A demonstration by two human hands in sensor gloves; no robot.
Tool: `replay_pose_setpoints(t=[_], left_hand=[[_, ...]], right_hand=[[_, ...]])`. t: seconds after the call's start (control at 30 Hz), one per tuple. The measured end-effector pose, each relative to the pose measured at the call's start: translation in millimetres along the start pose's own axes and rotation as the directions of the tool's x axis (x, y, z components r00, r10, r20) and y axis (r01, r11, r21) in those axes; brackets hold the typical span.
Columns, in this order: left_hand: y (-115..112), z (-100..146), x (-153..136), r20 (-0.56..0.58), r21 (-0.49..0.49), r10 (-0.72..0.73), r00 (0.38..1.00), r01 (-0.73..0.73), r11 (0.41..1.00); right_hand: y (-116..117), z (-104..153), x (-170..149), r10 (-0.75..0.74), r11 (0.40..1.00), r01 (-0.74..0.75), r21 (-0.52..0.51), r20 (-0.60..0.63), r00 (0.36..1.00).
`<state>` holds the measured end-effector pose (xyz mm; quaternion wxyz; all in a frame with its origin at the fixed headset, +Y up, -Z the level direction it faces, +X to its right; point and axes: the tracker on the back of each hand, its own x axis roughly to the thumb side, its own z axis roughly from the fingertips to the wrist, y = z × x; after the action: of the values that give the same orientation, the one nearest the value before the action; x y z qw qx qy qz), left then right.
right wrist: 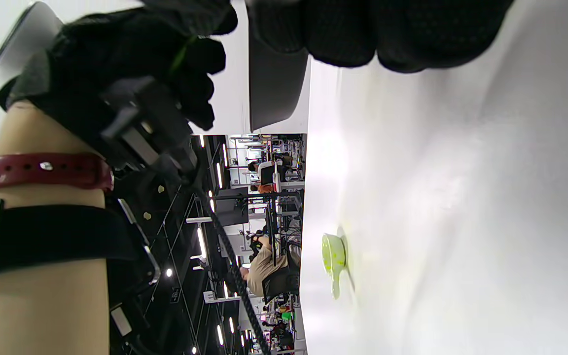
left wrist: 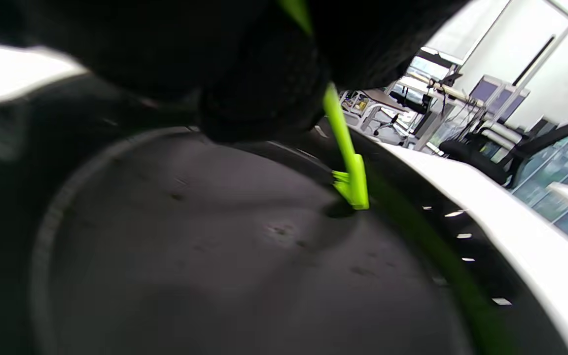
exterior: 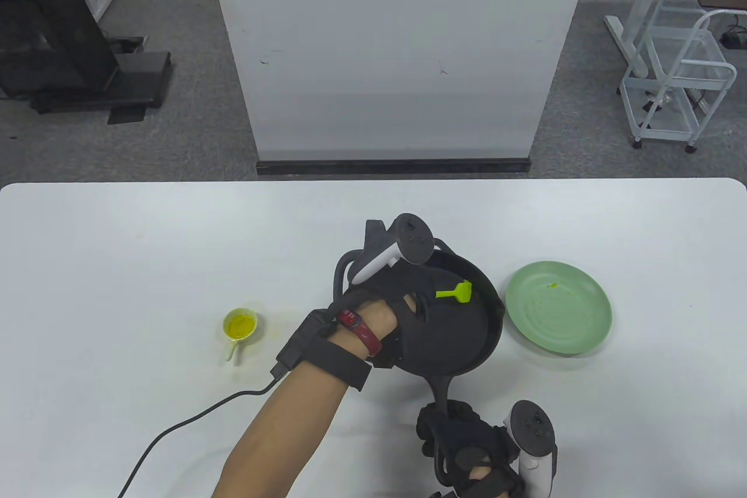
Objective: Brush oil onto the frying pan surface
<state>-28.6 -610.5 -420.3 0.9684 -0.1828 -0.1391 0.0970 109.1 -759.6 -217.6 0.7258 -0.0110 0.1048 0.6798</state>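
A black frying pan (exterior: pixel 467 334) sits at the table's middle, its handle (exterior: pixel 439 390) pointing toward me. My left hand (exterior: pixel 408 305) reaches over the pan and holds a small green brush (exterior: pixel 456 292) by its handle. The brush head (left wrist: pixel 352 187) touches the pan's dark surface (left wrist: pixel 244 256) near the far right wall. My right hand (exterior: pixel 473 445) grips the pan handle at the table's front edge. A small yellow cup of oil (exterior: pixel 240 326) stands left of the pan; it also shows in the right wrist view (right wrist: pixel 333 255).
A light green plate (exterior: pixel 558 306) lies right of the pan, close to its rim. A black cable (exterior: pixel 192 422) runs from my left wrist toward the front left. A white panel (exterior: pixel 397 48) stands beyond the table's far edge.
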Motion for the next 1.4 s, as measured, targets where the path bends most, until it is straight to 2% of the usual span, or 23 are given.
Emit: replay_pose_setpoints(t=[0.2,0.5,0.67,0.97,1.13,1.4], left_hand=[[9,9,-14,-0.075,0.021,-0.062,0.995,0.063,0.998],[17,23,-39,-0.178,-0.018,-0.123,0.976,0.122,0.992],[24,34,-41,-0.217,0.016,-0.233,0.948,0.242,0.97],[37,56,-27,-0.237,0.097,-0.323,0.916,0.353,0.93],[33,62,-9,-0.23,0.097,-0.407,0.884,0.437,0.894],[20,49,5,-0.124,0.049,-0.29,0.949,0.298,0.953]], right_hand=[[0,0,0,0.003,1.0,-0.003,-0.002,0.006,1.0],[-2,1,1,0.008,1.0,-0.008,-0.015,0.012,1.0],[-3,2,0,-0.002,1.0,0.002,-0.02,0.005,1.0],[-3,2,0,-0.009,1.0,0.009,-0.017,0.0,1.0],[-2,1,0,-0.003,1.0,0.003,-0.014,0.001,1.0],[-1,1,-1,-0.011,1.0,0.011,-0.001,-0.004,1.0]])
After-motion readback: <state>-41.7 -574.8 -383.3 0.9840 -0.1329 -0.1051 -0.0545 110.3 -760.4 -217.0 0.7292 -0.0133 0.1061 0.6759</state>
